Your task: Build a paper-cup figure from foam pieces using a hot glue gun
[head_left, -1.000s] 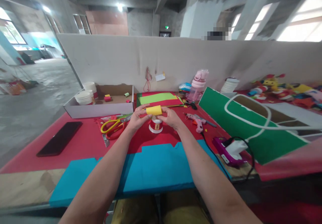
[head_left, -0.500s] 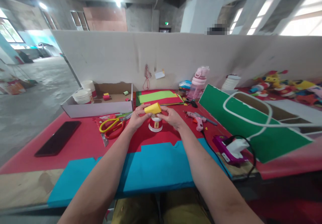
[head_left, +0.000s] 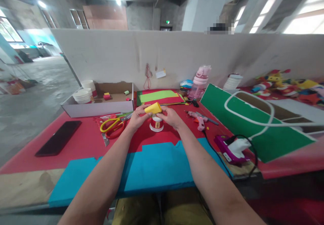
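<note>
A rolled yellow tube (head_left: 153,108) is held between my two hands, tilted, its open end toward the right. My left hand (head_left: 138,117) pinches its left end. The fingers of my right hand (head_left: 172,117) close on its right end. Just below the tube, an upside-down red and white paper cup (head_left: 157,124) stands on the red table cover (head_left: 146,140). Whether the tube touches the cup cannot be made out.
Scissors with yellow and red handles (head_left: 113,126) and a black phone (head_left: 58,138) lie at left. Behind is a box with cups (head_left: 101,109). At right are a pink glue gun (head_left: 200,120), a purple power strip (head_left: 231,150) and a green board (head_left: 248,123).
The yellow tube has shifted very slightly left, with its open right end turned a little more into view. Both hands still hold it.
</note>
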